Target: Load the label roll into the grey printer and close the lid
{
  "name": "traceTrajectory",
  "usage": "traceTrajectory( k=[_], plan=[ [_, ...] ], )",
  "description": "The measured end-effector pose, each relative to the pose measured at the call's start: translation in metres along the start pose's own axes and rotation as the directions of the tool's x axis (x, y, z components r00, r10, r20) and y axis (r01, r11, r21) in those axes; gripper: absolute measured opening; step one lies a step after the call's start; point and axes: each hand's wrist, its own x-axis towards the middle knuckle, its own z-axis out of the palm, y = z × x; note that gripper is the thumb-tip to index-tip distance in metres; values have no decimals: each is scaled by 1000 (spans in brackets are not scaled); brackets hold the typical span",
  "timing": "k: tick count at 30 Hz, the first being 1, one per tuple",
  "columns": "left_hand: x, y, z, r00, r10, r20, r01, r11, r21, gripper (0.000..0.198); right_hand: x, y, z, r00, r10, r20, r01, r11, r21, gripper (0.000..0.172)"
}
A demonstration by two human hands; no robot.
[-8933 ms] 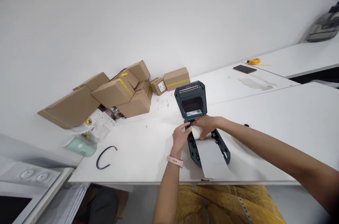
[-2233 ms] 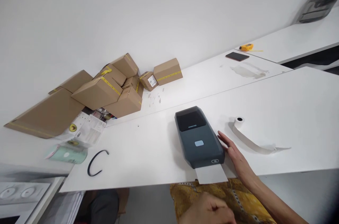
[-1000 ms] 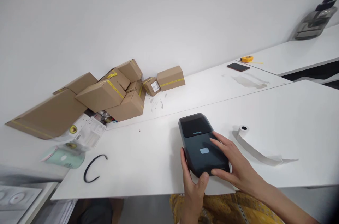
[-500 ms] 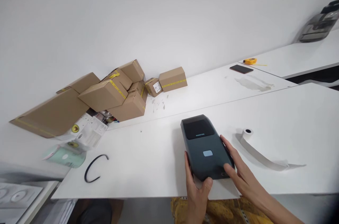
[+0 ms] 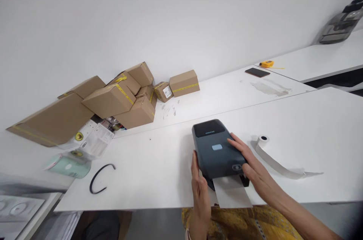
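Note:
A dark grey label printer (image 5: 217, 149) sits near the front edge of the white table (image 5: 147, 164). Its lid is lifted a little at the front, and a white paper strip (image 5: 231, 192) comes out below it toward me. My left hand (image 5: 200, 185) lies against the printer's left front side with fingers stretched out. My right hand (image 5: 252, 164) rests on the printer's right side, fingers spread along the lid and thumb near the front edge. To the right a small white paper roll (image 5: 262, 141) lies with a long loose tail trailing right.
A pile of cardboard boxes (image 5: 121, 96) stands at the back left against the wall. A mint roll (image 5: 69, 166), paper packets (image 5: 92, 140) and a black curved band (image 5: 99, 177) lie at the left. A phone (image 5: 257, 72) and yellow tape measure (image 5: 266, 64) lie far right.
The printer lid, pressed flat half a second ago, is now raised at its front. The white strip shows again below it. My left hand slid down the left side.

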Motion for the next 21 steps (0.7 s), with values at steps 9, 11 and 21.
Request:
traceTrajectory(
  k=[9,11,21],
  plan=[
    [87,32,-10,985,162,-49,-165,985,-50,66,120,-44,-10,912,-395,-108,320,852,-414,44],
    [102,27,-9,989,121,-88,-121,993,3,65,144,-48,-8,917,-378,-124,287,844,-454,42],
    [105,-22,5,995,-86,-49,96,967,236,61,228,-46,-9,993,-91,-77,36,848,-529,53]
  ],
)
